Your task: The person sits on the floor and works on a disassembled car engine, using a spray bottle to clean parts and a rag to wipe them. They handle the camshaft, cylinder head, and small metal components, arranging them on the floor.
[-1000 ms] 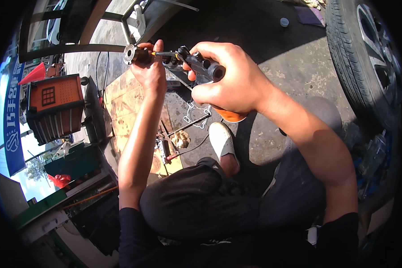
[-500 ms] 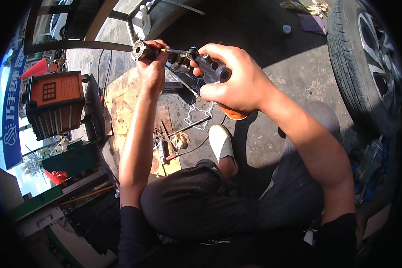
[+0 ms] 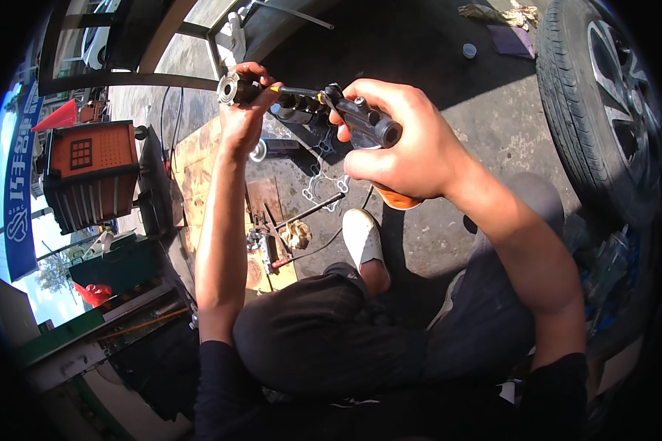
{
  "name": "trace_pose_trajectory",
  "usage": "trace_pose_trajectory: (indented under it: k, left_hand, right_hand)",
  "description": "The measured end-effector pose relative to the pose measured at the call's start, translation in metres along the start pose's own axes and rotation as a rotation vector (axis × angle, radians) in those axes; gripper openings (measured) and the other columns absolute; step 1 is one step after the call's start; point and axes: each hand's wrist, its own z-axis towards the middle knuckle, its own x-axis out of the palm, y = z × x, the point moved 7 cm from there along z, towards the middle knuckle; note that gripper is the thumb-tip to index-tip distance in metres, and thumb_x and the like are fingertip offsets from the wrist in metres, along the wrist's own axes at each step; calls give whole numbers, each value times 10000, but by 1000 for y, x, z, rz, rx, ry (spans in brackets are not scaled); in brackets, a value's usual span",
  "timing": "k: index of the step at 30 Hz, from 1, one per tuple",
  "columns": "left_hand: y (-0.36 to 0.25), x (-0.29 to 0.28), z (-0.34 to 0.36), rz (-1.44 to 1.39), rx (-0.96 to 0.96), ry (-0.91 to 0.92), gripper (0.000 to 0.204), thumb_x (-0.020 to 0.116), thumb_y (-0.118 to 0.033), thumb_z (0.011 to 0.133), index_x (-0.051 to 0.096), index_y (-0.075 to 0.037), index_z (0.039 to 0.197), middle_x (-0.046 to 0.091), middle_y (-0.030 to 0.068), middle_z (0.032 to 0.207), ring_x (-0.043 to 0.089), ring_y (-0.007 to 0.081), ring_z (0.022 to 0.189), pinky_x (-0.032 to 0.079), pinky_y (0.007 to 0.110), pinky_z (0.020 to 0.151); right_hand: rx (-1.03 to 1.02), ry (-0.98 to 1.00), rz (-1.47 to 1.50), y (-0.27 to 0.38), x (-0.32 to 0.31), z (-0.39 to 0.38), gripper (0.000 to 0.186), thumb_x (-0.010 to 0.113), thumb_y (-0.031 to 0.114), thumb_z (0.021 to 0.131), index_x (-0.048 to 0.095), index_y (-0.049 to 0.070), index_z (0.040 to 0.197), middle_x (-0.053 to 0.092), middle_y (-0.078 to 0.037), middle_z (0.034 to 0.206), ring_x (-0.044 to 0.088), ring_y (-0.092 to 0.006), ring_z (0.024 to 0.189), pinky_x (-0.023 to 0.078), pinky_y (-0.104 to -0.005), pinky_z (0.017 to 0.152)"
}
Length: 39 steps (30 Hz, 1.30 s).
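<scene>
My left hand [image 3: 241, 117] is closed on a dark metal shaft part [image 3: 296, 101] with a ringed, bearing-like end [image 3: 232, 89], held up at upper centre. In my right hand [image 3: 419, 143] is a hand tool with a black pump-like head [image 3: 371, 126] and an orange body [image 3: 397, 198], mostly hidden by the palm. Its thin nozzle, yellow in places, lies along the shaft and reaches toward my left fingers; whether it touches the part I cannot tell. Below, a spray can [image 3: 276, 148] lies near a cut-out metal gasket [image 3: 318, 189].
A wooden board [image 3: 198, 165] with metal tools [image 3: 265, 250] and crumpled paper [image 3: 296, 235] lies on the ground. An orange tool cabinet [image 3: 92, 162] stands left, a metal frame [image 3: 136, 81] upper left, a large wheel [image 3: 577, 110] right. My white shoe [image 3: 360, 235] is below my hands.
My right hand has moved right and slightly down with the tool. My left hand, still holding the shaft part, has shifted a little to the right since a second ago.
</scene>
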Motion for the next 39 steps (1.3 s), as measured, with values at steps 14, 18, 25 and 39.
trace_pose_trajectory:
  k: [14, 18, 25, 39]
  left_hand:
    - [-2, -1, -19, 33, 6, -1, 322, 733, 131, 782, 602, -61, 1004, 666, 217, 1216, 645, 217, 1099, 521, 341, 958]
    - [-1, -5, -28, 11, -22, 82, 317, 686, 88, 855, 587, -59, 1119, 667, 170, 1233, 620, 235, 1180, 467, 384, 1050]
    - [-8, 2, -32, 134, -43, 250, 601, 582, 152, 784, 503, -49, 1345, 577, 154, 1391, 523, 262, 1332, 396, 410, 1136]
    - [11, -30, -40, 71, -58, 329, 444, 636, 51, 784, 568, -43, 1213, 660, 103, 1134, 615, 250, 1123, 428, 413, 1078]
  right_hand:
    - [-17, -13, 33, -4, 0, 1, 330, 727, 67, 649, 650, -7, 961, 689, -41, 860, 649, -103, 815, 524, -263, 770]
    - [67, 43, 34, -5, 7, 3, 339, 733, 64, 648, 653, -4, 970, 690, -41, 889, 649, -103, 813, 524, -260, 770]
    - [-1, 84, 81, -16, 15, 7, 356, 734, 42, 663, 636, -5, 1002, 677, -37, 894, 636, -100, 764, 526, -259, 699]
    - [238, 184, 59, -35, 25, 14, 322, 738, -1, 668, 632, 5, 972, 664, -31, 867, 651, -111, 779, 539, -265, 678]
